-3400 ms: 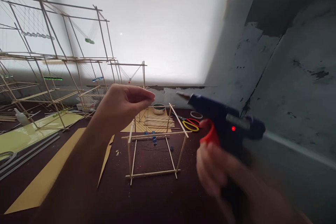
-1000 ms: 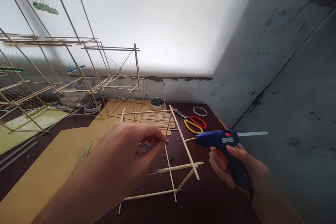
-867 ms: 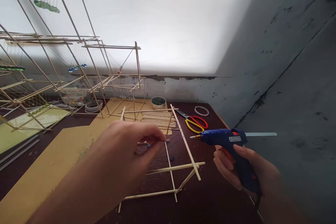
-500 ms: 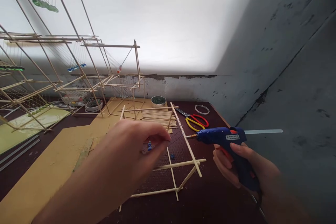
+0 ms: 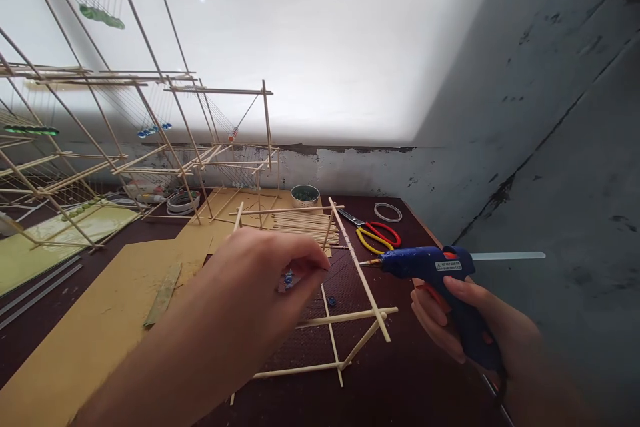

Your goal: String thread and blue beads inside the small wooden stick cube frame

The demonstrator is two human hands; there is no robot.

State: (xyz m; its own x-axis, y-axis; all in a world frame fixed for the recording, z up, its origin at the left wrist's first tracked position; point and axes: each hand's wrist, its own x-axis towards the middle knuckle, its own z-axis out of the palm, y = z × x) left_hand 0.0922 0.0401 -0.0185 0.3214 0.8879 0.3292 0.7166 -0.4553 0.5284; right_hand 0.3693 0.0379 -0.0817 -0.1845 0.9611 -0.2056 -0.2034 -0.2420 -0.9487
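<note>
My right hand [image 5: 465,320] is wrapped round a blue hot glue gun [image 5: 425,261], with a pale glue stick [image 5: 510,255] jutting from its back. The gun's nozzle tip touches or nearly touches the right-hand stick of a small wooden stick frame [image 5: 367,283]. Over the frame, my left hand [image 5: 270,280] pinches a thin dark thread [image 5: 343,264] that runs to that same stick. Blue beads [image 5: 287,278] show between the fingers, and one more blue bead [image 5: 332,301] is seen beside the thumb. Much of the frame's left part is hidden behind my left hand and forearm.
Scissors [image 5: 377,233] with red and yellow handles lie behind the frame, near a tin [image 5: 305,196] and a coil [image 5: 387,212]. Thin sticks [image 5: 300,227] lie on cardboard [image 5: 120,293]. A tall stick structure [image 5: 165,87] with hanging beads stands at left; a wall [image 5: 560,227] bounds the right.
The whole view has shifted slightly, so everything sits a little further right. Both hands keep their holds, and the nozzle stays at the frame's right-hand stick.
</note>
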